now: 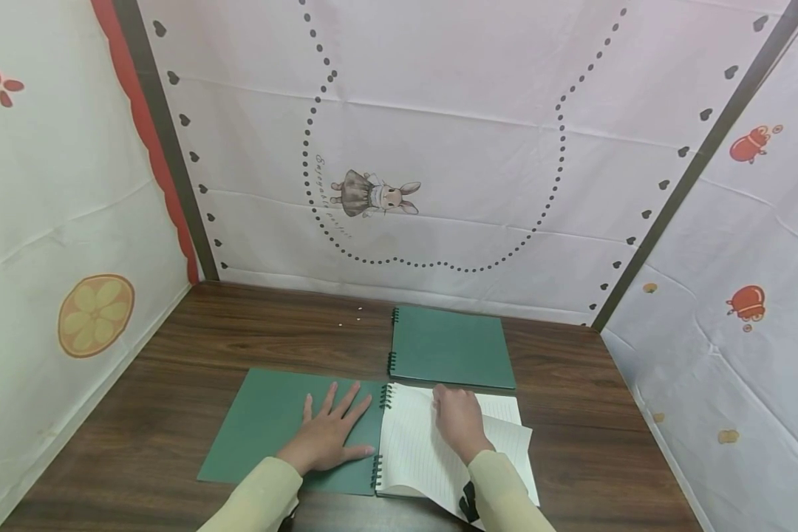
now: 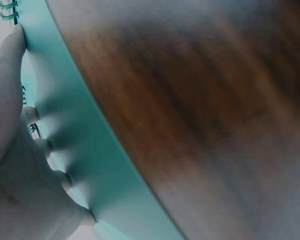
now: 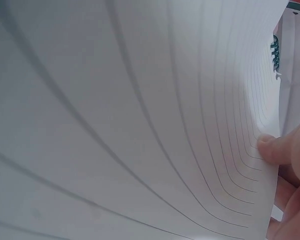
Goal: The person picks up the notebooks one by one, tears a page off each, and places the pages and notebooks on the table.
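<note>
A spiral notebook with a green cover [image 1: 233, 443] lies open on the table. With fingers spread, my left hand [image 1: 326, 440] rests flat on that cover; the left wrist view shows its thumb and fingertips on the green surface [image 2: 85, 115]. My right hand [image 1: 462, 421] pinches a lined page [image 1: 415, 443] near its top edge, over the right half of the notebook. In the right wrist view the thumb [image 3: 270, 150] presses on the front of the curved page [image 3: 190, 100], other fingers behind it. The page sits askew over the sheets beneath, overhanging their right side.
Behind the open notebook lies a closed green spiral notebook [image 1: 452, 347]. A few tiny white scraps [image 1: 358, 318] are on the brown wooden table [image 1: 273, 325]. Printed white cloth walls [image 1: 439, 148] stand at the back and both sides.
</note>
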Tool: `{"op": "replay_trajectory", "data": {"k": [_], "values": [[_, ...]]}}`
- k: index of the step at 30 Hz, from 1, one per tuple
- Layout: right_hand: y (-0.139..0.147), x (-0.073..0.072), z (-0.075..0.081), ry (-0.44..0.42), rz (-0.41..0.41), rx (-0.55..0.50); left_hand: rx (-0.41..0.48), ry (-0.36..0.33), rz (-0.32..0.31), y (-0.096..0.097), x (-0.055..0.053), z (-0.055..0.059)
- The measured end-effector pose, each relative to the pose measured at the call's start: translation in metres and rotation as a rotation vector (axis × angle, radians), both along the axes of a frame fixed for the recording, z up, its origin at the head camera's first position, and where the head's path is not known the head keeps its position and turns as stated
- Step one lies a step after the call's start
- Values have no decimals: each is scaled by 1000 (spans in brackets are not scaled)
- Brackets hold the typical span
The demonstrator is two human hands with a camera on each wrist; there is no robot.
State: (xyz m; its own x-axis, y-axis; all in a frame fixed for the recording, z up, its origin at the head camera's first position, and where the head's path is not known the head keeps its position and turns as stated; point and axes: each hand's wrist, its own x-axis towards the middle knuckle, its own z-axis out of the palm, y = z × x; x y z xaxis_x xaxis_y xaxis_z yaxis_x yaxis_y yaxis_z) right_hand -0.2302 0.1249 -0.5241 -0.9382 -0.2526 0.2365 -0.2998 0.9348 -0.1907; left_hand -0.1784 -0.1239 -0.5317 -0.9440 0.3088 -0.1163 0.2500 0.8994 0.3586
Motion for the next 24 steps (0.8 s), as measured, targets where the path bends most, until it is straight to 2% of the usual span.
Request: {"op": "replay_trajectory", "data": {"k": [24], "values": [[6,-3,1,-53,19,-58,5,10,-8,-1,0,1]]}}
